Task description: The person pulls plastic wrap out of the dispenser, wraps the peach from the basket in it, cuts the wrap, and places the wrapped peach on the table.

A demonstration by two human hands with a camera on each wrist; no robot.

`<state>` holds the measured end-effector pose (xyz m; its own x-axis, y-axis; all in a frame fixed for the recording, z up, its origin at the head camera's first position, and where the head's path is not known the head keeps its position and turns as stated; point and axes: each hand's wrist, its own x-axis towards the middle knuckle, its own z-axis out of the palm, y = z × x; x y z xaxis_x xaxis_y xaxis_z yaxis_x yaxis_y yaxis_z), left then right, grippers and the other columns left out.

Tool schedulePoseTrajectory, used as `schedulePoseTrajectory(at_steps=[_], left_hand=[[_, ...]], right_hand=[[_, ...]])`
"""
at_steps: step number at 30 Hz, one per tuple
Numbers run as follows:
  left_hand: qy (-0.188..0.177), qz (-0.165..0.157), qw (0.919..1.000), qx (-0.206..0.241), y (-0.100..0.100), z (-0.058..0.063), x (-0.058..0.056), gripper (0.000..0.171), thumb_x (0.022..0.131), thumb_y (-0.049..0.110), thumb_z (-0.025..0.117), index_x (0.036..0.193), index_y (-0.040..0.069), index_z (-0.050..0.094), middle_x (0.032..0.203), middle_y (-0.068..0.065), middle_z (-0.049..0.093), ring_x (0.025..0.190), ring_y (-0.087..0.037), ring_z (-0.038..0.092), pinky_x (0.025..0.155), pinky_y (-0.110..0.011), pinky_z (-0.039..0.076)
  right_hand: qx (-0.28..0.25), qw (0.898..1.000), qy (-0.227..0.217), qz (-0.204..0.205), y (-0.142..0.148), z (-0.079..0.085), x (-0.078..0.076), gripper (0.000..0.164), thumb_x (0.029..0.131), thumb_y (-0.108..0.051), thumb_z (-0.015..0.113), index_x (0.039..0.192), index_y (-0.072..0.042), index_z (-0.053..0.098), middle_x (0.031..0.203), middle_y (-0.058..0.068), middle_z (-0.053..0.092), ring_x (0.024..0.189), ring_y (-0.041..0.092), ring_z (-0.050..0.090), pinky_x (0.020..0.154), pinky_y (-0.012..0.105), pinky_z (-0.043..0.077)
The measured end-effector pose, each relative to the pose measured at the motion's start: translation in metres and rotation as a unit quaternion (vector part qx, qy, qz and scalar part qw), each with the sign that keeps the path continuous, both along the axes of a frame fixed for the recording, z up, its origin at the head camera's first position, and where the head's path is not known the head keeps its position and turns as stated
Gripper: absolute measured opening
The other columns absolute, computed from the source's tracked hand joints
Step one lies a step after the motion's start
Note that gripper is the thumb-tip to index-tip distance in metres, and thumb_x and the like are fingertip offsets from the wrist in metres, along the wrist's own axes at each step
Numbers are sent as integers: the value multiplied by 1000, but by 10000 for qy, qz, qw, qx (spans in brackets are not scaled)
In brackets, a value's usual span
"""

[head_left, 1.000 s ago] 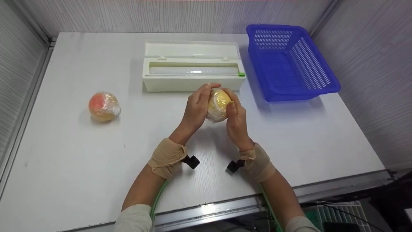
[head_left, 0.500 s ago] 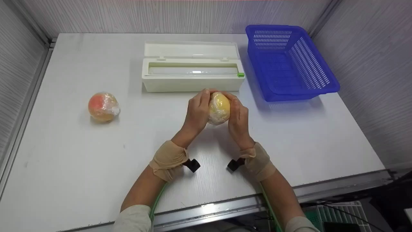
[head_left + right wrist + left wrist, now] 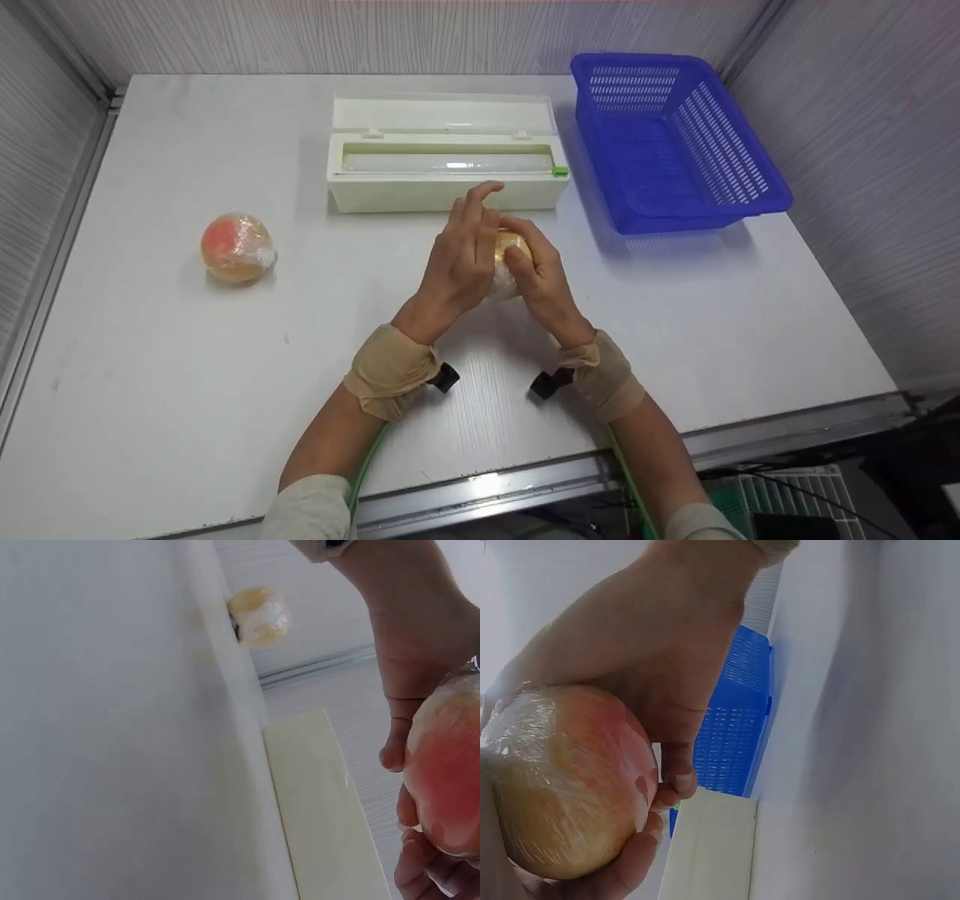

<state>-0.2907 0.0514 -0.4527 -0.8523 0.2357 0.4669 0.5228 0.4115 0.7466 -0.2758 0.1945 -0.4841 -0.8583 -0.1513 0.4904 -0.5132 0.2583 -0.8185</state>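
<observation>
Between the two hands is a round red-and-yellow fruit (image 3: 504, 276) wrapped in clear film, held above the table. Its glossy, wrinkled wrap shows in the left wrist view, and its red side faces the right wrist camera. My right hand (image 3: 544, 277) grips it, thumb on top and fingers curled round the far side. Against its left side lies my left hand (image 3: 457, 259), fingers mostly straight, one raised, covering part of the fruit. A second film-wrapped red-and-yellow fruit (image 3: 236, 249) sits on the table at the left.
A white cling film dispenser (image 3: 405, 195) stands just beyond the hands, its lid raised, the film roll (image 3: 420, 163) visible and a green slider (image 3: 559, 172) at its right end. A blue plastic basket (image 3: 697, 214) is at the back right. The table's metal front edge (image 3: 487, 487) runs below the forearms.
My left hand has turned over the fruit with its fingers lifted and now hides more of it. My right thumb has moved onto its top. Both hands came slightly nearer the body.
</observation>
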Motion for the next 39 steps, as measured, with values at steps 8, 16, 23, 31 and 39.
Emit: schedulePoseTrajectory(at_steps=[8, 16, 23, 31, 39], left_hand=[[670, 366, 9966, -297, 9, -2, 5, 47, 100, 33, 33, 142, 14, 40, 108, -10, 54, 62, -19, 54, 53, -34, 49], [-1303, -463, 9877, 733, 14, -7, 0, 63, 91, 56, 46, 139, 15, 43, 126, -11, 53, 103, -21, 58, 78, -32, 53], [-3651, -1871, 8972, 1633, 0, -4, -3, 68, 93, 63, 46, 140, 15, 38, 107, -16, 63, 76, -28, 71, 58, -43, 60], [-4250, -2801, 8287, 2328, -10, -7, -5, 49, 100, 46, 44, 130, 7, 46, 103, -13, 62, 74, -23, 67, 64, -32, 59], [-3775, -2491, 8704, 1947, -13, -3, -4, 51, 98, 38, 55, 140, 13, 44, 113, -13, 58, 80, -20, 64, 62, -31, 57]], right_hand=[[-1146, 9922, -498, -38, 1, 5, 1, 44, 100, -28, 36, 115, 0, 65, 109, 7, 68, 86, 16, 63, 65, 26, 54], [-1407, 9887, -305, -428, 5, 7, 1, 46, 101, -23, 29, 125, 0, 62, 116, 12, 62, 93, 18, 61, 71, 25, 54], [-1027, 9926, 280, -592, 5, 3, 1, 48, 98, -27, 30, 133, -6, 56, 110, 10, 58, 96, 19, 57, 77, 29, 52], [-988, 9928, 576, -366, 4, 1, 2, 45, 99, -23, 32, 128, 5, 52, 112, 14, 61, 106, 20, 57, 95, 32, 48], [-967, 9930, 563, -379, 7, 4, -1, 40, 102, -18, 33, 128, 5, 51, 115, 17, 61, 110, 22, 58, 98, 32, 47]])
